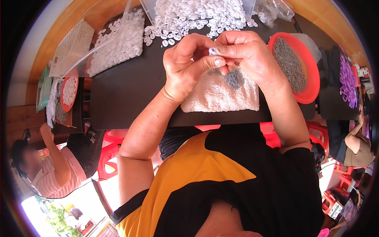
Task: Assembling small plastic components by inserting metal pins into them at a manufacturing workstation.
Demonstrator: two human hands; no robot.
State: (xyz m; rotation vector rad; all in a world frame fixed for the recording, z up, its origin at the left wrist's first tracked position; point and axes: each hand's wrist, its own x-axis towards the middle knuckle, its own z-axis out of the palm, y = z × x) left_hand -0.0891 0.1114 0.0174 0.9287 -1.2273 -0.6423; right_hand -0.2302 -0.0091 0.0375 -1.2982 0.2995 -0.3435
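Over the near side of a dark table, my left hand [186, 63] and my right hand [249, 56] meet, fingers pinched together. Between their fingertips sits a small white oval plastic piece [213, 51] with a dark hole showing. Both hands appear to grip it; the fingers cover part of it. Below them lies a cream towel [219, 96] bearing a little heap of small grey parts [233, 79], partly hidden by my hands. Many like white oval pieces [197, 24] are heaped just beyond my fingers.
A red tray [314, 85] of grey parts stands at the right. Far left are a clear bag of white pieces [118, 43] and a white perforated basket [71, 47]. Purple pieces [347, 85] lie farther right. Other people sit at both sides, near red stools [108, 158].
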